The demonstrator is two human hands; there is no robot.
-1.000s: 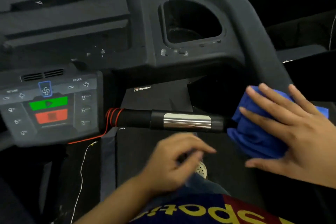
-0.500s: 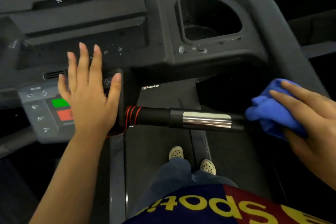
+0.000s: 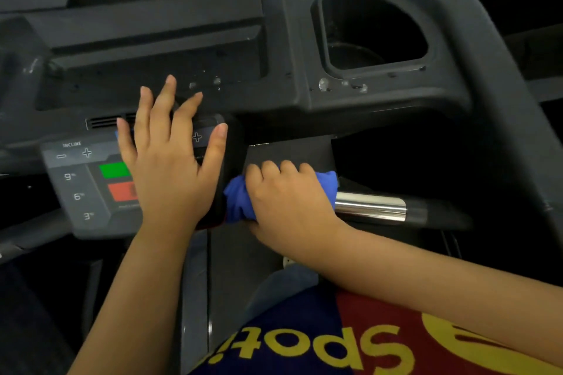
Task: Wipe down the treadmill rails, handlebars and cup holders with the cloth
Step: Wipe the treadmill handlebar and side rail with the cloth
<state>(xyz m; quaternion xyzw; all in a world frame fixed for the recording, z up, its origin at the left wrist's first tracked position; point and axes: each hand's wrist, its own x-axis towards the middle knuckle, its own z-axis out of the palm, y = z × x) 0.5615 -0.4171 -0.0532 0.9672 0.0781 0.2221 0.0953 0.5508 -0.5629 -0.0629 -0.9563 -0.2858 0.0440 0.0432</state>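
My right hand [image 3: 289, 198] is closed around the blue cloth [image 3: 239, 199], wrapping it over the inner end of the black handlebar [image 3: 426, 216]. The bar's chrome sensor band [image 3: 370, 207] shows just right of my knuckles. My left hand [image 3: 170, 161] lies flat with fingers spread on the control panel [image 3: 76, 189], covering part of the green and red buttons. The cup holder [image 3: 371, 33] is a dark recess at the upper right of the console, with light specks along its lower rim. The curved right rail [image 3: 493, 76] sweeps down the right side.
A long tray slot [image 3: 152, 70] runs across the console above my left hand. The treadmill belt [image 3: 237, 268] lies below the handlebar, with my legs and shirt at the bottom. Everything beyond the right rail is dark.
My right hand slid the cloth left along the handlebar, from the right rail to the bar's inner end. My left hand rose from my lap onto the control panel and stays there.
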